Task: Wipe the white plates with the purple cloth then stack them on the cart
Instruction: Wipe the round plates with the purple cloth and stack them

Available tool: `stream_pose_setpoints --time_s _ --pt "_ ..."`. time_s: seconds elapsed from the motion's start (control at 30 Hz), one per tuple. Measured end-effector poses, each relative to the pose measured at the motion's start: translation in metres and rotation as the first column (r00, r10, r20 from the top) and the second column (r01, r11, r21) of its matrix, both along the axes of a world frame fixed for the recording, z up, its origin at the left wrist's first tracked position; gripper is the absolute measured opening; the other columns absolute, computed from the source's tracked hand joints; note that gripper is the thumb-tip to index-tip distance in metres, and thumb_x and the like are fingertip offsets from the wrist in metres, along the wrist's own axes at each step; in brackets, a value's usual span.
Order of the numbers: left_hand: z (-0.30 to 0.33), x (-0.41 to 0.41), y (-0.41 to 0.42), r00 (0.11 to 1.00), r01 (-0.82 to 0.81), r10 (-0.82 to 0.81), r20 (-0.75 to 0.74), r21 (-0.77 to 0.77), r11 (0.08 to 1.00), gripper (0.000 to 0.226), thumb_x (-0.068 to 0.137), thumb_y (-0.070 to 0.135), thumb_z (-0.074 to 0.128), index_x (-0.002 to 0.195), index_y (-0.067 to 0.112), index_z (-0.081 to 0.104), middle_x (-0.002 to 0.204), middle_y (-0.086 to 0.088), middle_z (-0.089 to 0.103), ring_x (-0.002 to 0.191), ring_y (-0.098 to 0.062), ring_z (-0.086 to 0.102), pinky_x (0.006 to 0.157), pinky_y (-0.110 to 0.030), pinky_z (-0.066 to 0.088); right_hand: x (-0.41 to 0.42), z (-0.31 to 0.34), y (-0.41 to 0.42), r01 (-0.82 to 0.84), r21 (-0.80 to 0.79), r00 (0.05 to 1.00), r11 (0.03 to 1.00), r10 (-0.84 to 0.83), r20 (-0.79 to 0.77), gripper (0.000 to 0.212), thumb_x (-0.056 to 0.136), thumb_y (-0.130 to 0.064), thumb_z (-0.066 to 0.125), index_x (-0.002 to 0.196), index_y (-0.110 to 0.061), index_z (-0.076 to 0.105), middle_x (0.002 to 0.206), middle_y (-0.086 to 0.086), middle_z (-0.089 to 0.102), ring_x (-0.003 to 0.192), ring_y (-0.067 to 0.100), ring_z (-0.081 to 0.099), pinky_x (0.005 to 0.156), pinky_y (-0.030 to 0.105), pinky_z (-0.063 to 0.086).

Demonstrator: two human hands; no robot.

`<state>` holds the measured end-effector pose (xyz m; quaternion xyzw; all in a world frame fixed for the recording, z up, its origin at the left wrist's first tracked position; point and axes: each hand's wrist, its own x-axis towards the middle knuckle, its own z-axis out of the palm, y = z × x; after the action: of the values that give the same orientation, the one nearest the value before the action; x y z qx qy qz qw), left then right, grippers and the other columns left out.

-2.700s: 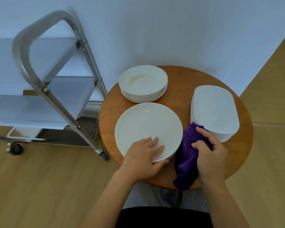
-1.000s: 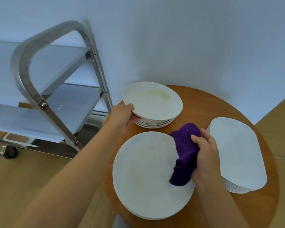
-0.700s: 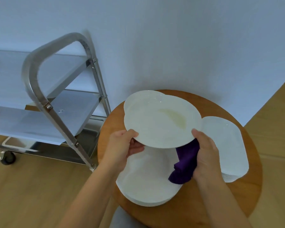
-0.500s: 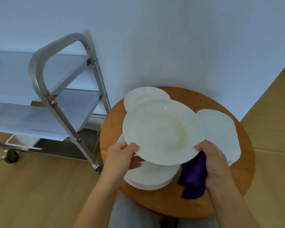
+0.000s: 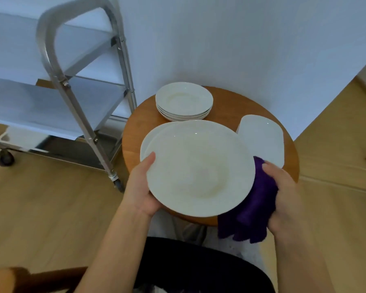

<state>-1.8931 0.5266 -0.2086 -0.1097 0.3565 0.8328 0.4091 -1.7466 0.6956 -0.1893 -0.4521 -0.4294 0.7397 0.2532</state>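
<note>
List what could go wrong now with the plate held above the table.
1. The left hand grips the lifted plate only at its rim; the right hand also clutches the purple cloth, so the plate might slip.
2. Dropped, it would likely strike the round stack right underneath on the table.

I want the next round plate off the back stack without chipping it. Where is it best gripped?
Probably by the rim of the top plate, from its left edge, the cart side. The rim flares out past the plates below, leaving a lip for the fingers, and that edge is open, while the held plate crowds the near side.
</note>
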Motion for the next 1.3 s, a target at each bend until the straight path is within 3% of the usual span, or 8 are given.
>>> stream_pose_setpoints --time_s 0.1,0.27,0.37,0.5,0.7,0.97,1.13,1.3 --pt "-0.006 0.015 0.006 0.996 -0.087 0.089 -0.020 0.067 0.994 0.024 0.098 0.035 0.042 0.107 0.020 0.058 0.094 -0.008 0.075 0.081 -0.030 0.072 0.056 -0.043 0.058 0.009 0.024 -0.001 0.102 0.138 0.978 0.985 -0.074 -0.194 0.035 0.080 -0.010 0.054 0.110 -0.026 0.061 0.110 0.000 0.065 0.086 0.014 0.068 0.057 0.025 0.053" --pt "-0.005 0.028 0.009 0.990 -0.119 0.122 -0.066 0.039 0.992 0.026 0.095 0.041 0.042 0.110 0.027 0.058 0.092 -0.003 0.075 0.080 -0.025 0.072 0.059 -0.040 0.059 0.005 0.053 -0.020 -0.130 0.364 0.859 0.922 0.288 -0.423 0.073 0.065 0.004 0.047 0.123 -0.039 0.045 0.131 -0.014 0.051 0.110 0.010 0.061 0.076 0.030 0.056" --pt "-0.005 0.039 0.009 0.993 -0.117 0.118 -0.019 0.059 0.991 0.028 0.093 0.043 0.044 0.114 0.029 0.055 0.092 -0.002 0.075 0.078 -0.024 0.072 0.055 -0.038 0.057 0.000 0.043 -0.036 -0.475 0.475 0.805 0.741 0.583 -0.105 0.096 0.066 -0.004 0.059 0.129 -0.063 0.017 0.118 -0.045 0.040 0.109 -0.008 0.054 0.093 0.034 0.049" --pt "-0.012 0.049 0.007 0.992 -0.123 0.122 0.012 0.099 0.987 0.030 0.094 0.044 0.043 0.114 0.029 0.058 0.096 -0.004 0.074 0.079 -0.025 0.072 0.056 -0.037 0.057 -0.002 0.009 -0.059 -0.596 0.617 0.798 0.514 0.466 0.382 0.096 0.087 -0.015 0.062 0.138 -0.058 -0.007 0.153 -0.022 0.010 0.142 0.012 0.018 0.114 0.047 0.027" --pt "-0.011 0.064 0.011 0.997 -0.036 0.045 -0.071 0.121 0.992 0.050 0.075 0.045 0.053 0.121 0.024 0.059 0.108 -0.007 0.071 0.093 -0.026 0.070 0.067 -0.037 0.058 -0.026 -0.023 -0.059 -0.668 0.453 0.656 0.590 0.180 0.733 0.090 0.086 -0.065 0.040 0.150 -0.025 -0.010 0.159 0.002 -0.010 0.145 0.028 -0.011 0.116 0.046 -0.001" --pt "-0.010 0.066 0.010 0.977 0.056 -0.030 -0.212 0.119 0.991 0.058 0.076 0.043 0.055 0.129 0.018 0.055 0.121 -0.011 0.065 0.113 -0.028 0.061 0.089 -0.041 0.053 -0.063 -0.027 -0.061 -0.659 0.691 0.711 0.296 -0.052 0.701 0.069 0.092 -0.060 0.028 0.148 -0.038 -0.006 0.160 0.003 -0.002 0.146 0.026 -0.002 0.112 0.055 0.006" --pt "-0.011 0.060 0.006 0.964 -0.019 0.035 -0.264 0.061 0.998 0.055 0.082 0.045 0.049 0.130 0.018 0.055 0.123 -0.008 0.065 0.116 -0.024 0.059 0.095 -0.039 0.046 -0.054 -0.031 -0.083 -0.693 0.700 0.710 0.173 0.330 0.622 0.062 0.088 -0.046 0.032 0.147 -0.043 0.013 0.157 -0.012 0.014 0.144 0.005 0.002 0.114 0.050 0.000" --pt "-0.016 0.054 0.002 0.979 -0.163 0.166 -0.118 0.036 0.986 0.036 0.085 0.047 0.051 0.104 0.023 0.070 0.103 -0.008 0.073 0.092 -0.021 0.071 0.066 -0.032 0.059 -0.042 -0.030 -0.098 -0.764 0.623 0.604 0.169 0.529 0.596 0.053 0.091 -0.037 0.037 0.143 -0.037 0.027 0.149 -0.016 0.032 0.141 0.006 0.018 0.117 0.049 0.004"
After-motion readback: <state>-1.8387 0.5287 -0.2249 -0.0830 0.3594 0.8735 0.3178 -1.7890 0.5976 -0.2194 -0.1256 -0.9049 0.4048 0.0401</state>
